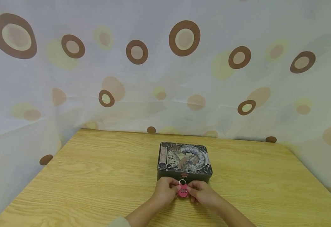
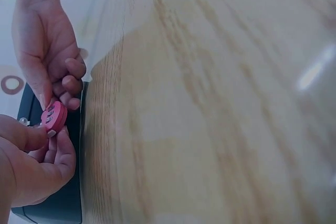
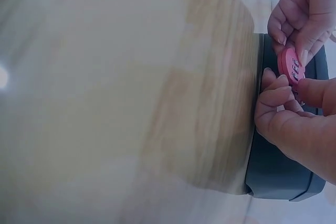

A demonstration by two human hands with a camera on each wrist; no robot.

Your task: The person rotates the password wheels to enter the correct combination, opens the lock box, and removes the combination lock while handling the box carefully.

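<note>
Head view: dark box (image 1: 184, 159) with a patterned lid sits on the wooden table (image 1: 97, 170); pink padlock (image 1: 183, 191) is just in front of the box, number wheels showing, metal loop (image 1: 182, 181) toward the box's latch (image 1: 184, 175); cannot tell if hooked through; left hand (image 1: 164, 190) pinches the padlock's left edge; right hand (image 1: 204, 193) pinches its right edge; spotted cloth (image 1: 154, 72) hangs behind the box.
</note>
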